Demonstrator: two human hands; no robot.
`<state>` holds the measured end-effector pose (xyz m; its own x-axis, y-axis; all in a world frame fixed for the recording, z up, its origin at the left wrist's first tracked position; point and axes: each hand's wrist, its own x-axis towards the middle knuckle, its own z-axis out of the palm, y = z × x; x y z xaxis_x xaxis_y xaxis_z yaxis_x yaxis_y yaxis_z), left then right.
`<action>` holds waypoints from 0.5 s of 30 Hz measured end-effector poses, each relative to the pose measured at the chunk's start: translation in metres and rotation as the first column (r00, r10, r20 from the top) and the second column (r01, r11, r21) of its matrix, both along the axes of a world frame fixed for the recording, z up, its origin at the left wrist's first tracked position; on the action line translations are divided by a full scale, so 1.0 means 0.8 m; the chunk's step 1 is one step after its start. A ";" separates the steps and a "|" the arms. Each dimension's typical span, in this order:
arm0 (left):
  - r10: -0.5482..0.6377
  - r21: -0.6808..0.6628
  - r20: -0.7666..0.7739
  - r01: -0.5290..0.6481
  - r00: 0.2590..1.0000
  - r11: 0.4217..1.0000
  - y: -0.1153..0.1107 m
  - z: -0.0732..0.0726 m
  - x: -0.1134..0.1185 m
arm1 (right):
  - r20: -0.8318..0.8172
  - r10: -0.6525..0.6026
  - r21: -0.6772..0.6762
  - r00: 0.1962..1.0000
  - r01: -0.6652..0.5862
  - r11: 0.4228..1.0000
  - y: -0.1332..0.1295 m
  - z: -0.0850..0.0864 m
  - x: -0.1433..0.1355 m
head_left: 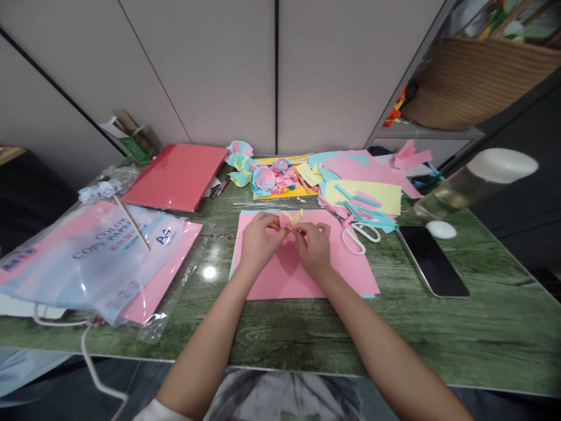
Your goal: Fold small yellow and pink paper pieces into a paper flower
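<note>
Both hands meet over the middle of the table: we have our left hand and our right hand curled inward, knuckles up, forearms coming in from the bottom edge and narrowing toward each other. Our fingertips pinch a small crumpled piece of paper, pink with a yellow edge, held between the two hands just above a flat pink sheet. Each hand is closed around its side of that piece, thumbs tucked beneath.

That sheet lies smooth and matte on the green table, whose top has a wood-grain pattern and a glossy shine. Just beside our right hand lie white scissors, next to a heap of blue and pink paper strips. Farther back sit crumpled paper balls in pink, blue and yellow. A dark phone lies flat to the right, near a clear bottle with a white cap. To the left we see a shiny plastic pack of coloured paper with a thin wooden stick across it, and behind it a red folder.
</note>
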<state>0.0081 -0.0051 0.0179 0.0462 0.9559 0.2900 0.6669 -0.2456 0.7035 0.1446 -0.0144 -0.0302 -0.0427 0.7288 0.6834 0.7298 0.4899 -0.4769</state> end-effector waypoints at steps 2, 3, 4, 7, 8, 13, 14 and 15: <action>0.023 0.038 0.002 -0.024 1.000 0.999 -0.002 -0.002 0.002 | 0.000 -0.008 0.005 1.000 0.008 1.000 0.000 0.001 0.000; 0.053 0.061 -0.006 -0.053 0.999 0.997 -0.002 -0.002 0.003 | 0.000 -0.013 0.013 1.000 0.013 1.000 -0.001 0.002 0.000; 0.088 0.082 -0.013 -0.086 0.996 0.993 -0.003 -0.003 0.005 | -0.002 -0.017 0.025 1.000 0.017 1.000 -0.001 0.002 0.001; 0.125 0.084 0.030 -0.127 0.992 0.988 -0.005 -0.006 0.010 | 0.005 -0.024 0.075 1.000 0.023 0.997 -0.002 0.003 0.001; 0.112 0.060 0.073 -0.116 0.991 0.991 -0.005 -0.008 0.012 | 0.011 -0.026 0.098 1.000 0.024 0.995 -0.002 0.003 0.002; 0.115 -0.007 0.276 -0.118 0.954 0.993 -0.007 -0.019 0.025 | 0.039 -0.065 0.160 0.997 0.058 0.985 -0.002 0.003 0.003; 0.132 0.001 0.297 -0.138 0.946 0.990 -0.009 -0.021 0.029 | 0.038 -0.073 0.164 0.997 0.065 0.984 -0.002 0.004 0.003; 0.147 0.001 0.317 -0.156 0.937 0.988 -0.010 -0.022 0.032 | 0.037 -0.076 0.169 0.996 0.069 0.983 -0.002 0.004 0.004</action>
<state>0.0339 -0.0133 -0.0001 -0.1963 0.9364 0.2908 0.4431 -0.1799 0.8782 0.1475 -0.0163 -0.0268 -0.0261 0.6061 0.7949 0.7846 0.5052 -0.3594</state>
